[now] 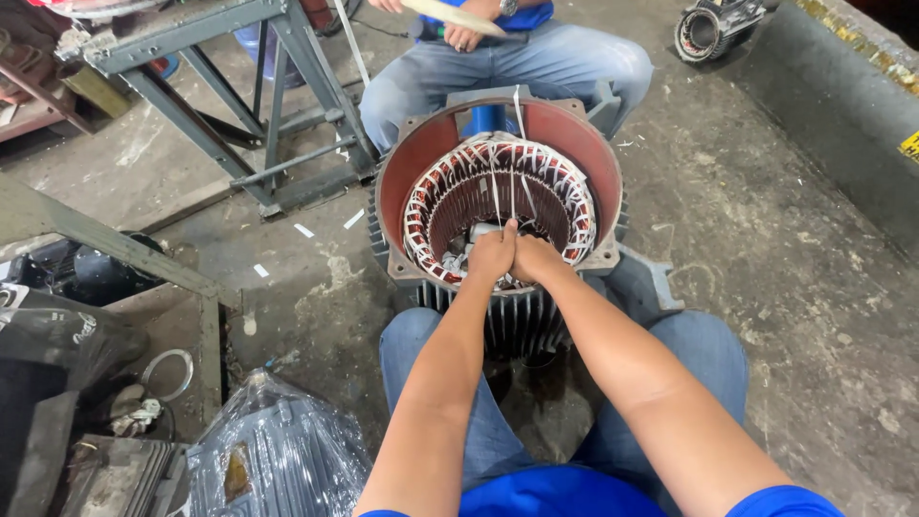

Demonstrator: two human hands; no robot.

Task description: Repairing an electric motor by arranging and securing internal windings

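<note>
At frame centre, my left hand (491, 255) and right hand (534, 257) both grip closed on white lacing cord (512, 196) at the stator winding (498, 196).

Bright, even daylight, soft shadows, sharp centre, slight wide-angle stretch at edges.

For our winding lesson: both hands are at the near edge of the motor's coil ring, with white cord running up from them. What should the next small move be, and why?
Probably draw the white cord snug. Left hand and right hand are pressed together on the near coil ring, with the cord running up from them, so tightening seems the natural step.
</note>
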